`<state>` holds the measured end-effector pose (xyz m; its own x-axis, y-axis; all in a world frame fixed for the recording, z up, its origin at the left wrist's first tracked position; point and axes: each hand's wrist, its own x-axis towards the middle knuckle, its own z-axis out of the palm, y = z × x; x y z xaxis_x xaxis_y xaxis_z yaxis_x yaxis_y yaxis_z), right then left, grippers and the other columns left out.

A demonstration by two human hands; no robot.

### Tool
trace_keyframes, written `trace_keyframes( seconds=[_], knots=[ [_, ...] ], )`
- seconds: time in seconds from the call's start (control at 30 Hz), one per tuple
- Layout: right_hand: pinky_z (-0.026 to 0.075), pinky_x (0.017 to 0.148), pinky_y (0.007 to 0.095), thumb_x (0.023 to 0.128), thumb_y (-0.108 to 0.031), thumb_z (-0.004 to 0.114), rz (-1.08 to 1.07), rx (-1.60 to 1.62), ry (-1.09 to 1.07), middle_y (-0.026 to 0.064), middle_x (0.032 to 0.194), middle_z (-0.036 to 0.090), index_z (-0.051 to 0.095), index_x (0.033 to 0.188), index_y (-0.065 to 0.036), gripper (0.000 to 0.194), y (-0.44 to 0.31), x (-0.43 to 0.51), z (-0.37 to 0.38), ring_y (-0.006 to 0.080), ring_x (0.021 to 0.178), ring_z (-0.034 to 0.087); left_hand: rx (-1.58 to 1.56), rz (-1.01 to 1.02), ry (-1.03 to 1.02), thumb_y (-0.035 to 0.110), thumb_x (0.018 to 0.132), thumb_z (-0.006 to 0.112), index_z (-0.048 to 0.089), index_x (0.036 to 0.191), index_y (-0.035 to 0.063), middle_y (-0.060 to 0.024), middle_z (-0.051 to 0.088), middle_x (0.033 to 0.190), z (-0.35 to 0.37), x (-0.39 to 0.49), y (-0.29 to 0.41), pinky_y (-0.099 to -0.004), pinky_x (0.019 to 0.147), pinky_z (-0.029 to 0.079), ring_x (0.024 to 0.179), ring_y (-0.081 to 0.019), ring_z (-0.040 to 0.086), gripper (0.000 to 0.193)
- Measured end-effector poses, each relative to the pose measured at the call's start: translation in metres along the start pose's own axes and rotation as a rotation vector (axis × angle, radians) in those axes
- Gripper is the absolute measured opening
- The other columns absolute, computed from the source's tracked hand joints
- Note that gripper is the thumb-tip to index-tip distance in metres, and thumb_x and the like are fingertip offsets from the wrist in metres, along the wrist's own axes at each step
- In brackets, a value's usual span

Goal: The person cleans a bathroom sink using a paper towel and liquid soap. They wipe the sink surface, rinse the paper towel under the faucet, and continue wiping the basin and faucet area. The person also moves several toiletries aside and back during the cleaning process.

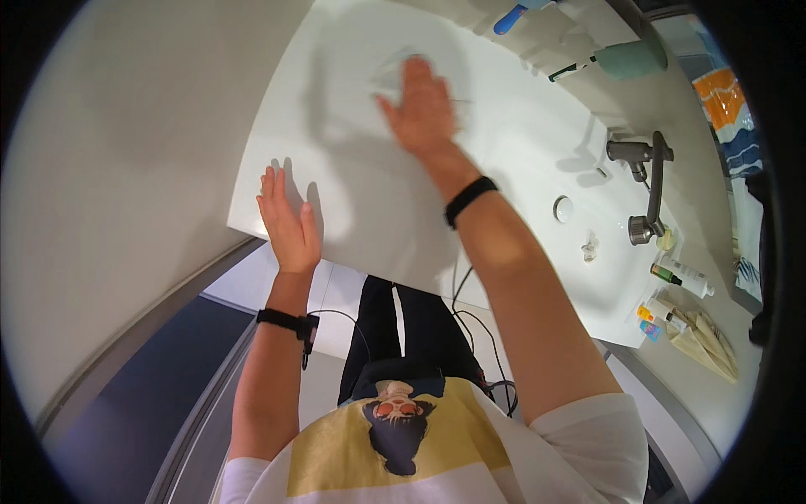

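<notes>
My right hand lies palm down over a thin, pale wipe, pressing it against the far part of the white washbasin counter. The wipe is partly hidden under the fingers and looks slightly blurred. At the counter's near left corner is my left hand, its fingers stretched out, the thumb apart and nothing in it. Whether it touches the counter cannot be told. To the right is the basin with a round white drain plug and a small clear crumpled thing.
A dark grey faucet juts over the basin. Bottles and tubes, including a white bottle, stand by a beige cloth pouch at right. A green tube and a blue handle lie on the back ledge. Black cables hang near my legs.
</notes>
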<state>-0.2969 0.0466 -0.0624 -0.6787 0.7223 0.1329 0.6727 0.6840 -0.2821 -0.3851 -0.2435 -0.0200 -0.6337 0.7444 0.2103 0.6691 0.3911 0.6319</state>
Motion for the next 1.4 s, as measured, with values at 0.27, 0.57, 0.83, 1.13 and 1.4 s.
trace_keyframes(
  seconds=[0.27, 0.57, 0.83, 1.13, 1.4],
  knots=[
    [0.022, 0.124, 0.0537, 0.097, -0.053, 0.06, 0.057, -0.007, -0.045, 0.0194, 0.165, 0.034, 0.042, 0.155, -0.005, 0.078, 0.028, -0.035, -0.039, 0.0356, 0.154, 0.029, 0.319, -0.098, -0.129, 0.028, 0.096, 0.058, 0.035, 0.156, -0.0013, -0.0249, 0.031, 0.164, 0.015, 0.019, 0.017, -0.0564, 0.125, 0.015, 0.153, -0.0419, 0.027, 0.07],
    [0.023, 0.126, 0.0506, 0.1, -0.052, 0.055, -0.419, 0.109, -0.127, 0.0074, 0.166, 0.036, 0.042, 0.157, -0.012, 0.071, -0.008, 0.045, -0.015, 0.0266, 0.154, 0.031, 0.364, -0.14, -0.2, 0.023, 0.094, 0.059, 0.032, 0.158, 0.0033, -0.0201, 0.024, 0.168, 0.009, 0.021, 0.018, -0.0558, 0.126, 0.013, 0.156, -0.0395, 0.021, 0.072],
    [0.021, 0.126, 0.0521, 0.103, -0.051, 0.051, -0.102, -0.062, -0.039, 0.0105, 0.165, 0.038, 0.037, 0.159, -0.01, 0.071, 0.162, 0.035, -0.066, 0.0308, 0.154, 0.032, 0.346, -0.135, -0.195, 0.029, 0.098, 0.05, 0.035, 0.158, 0.0029, -0.021, 0.025, 0.168, 0.01, 0.02, 0.014, -0.0569, 0.125, 0.014, 0.156, -0.0404, 0.022, 0.067],
    [0.024, 0.123, 0.0543, 0.099, -0.047, 0.058, 0.009, 0.003, 0.205, 0.0206, 0.158, 0.045, 0.039, 0.156, -0.001, 0.075, 0.181, 0.001, -0.062, 0.0418, 0.15, 0.036, 0.299, -0.128, -0.182, 0.046, 0.103, 0.042, 0.036, 0.157, 0.0024, -0.0221, 0.027, 0.167, 0.011, 0.019, 0.013, -0.0596, 0.124, 0.016, 0.155, -0.0424, 0.024, 0.069],
    [0.018, 0.127, 0.0461, 0.102, -0.059, 0.048, -0.19, -0.063, -0.067, 0.016, 0.167, 0.032, 0.034, 0.159, -0.002, 0.082, 0.064, 0.099, -0.024, 0.0342, 0.156, 0.024, 0.285, -0.151, -0.188, 0.05, 0.102, 0.043, 0.037, 0.157, 0.002, -0.0222, 0.025, 0.168, 0.008, 0.019, 0.014, -0.0603, 0.123, 0.017, 0.154, -0.0423, 0.024, 0.073]
  ],
)
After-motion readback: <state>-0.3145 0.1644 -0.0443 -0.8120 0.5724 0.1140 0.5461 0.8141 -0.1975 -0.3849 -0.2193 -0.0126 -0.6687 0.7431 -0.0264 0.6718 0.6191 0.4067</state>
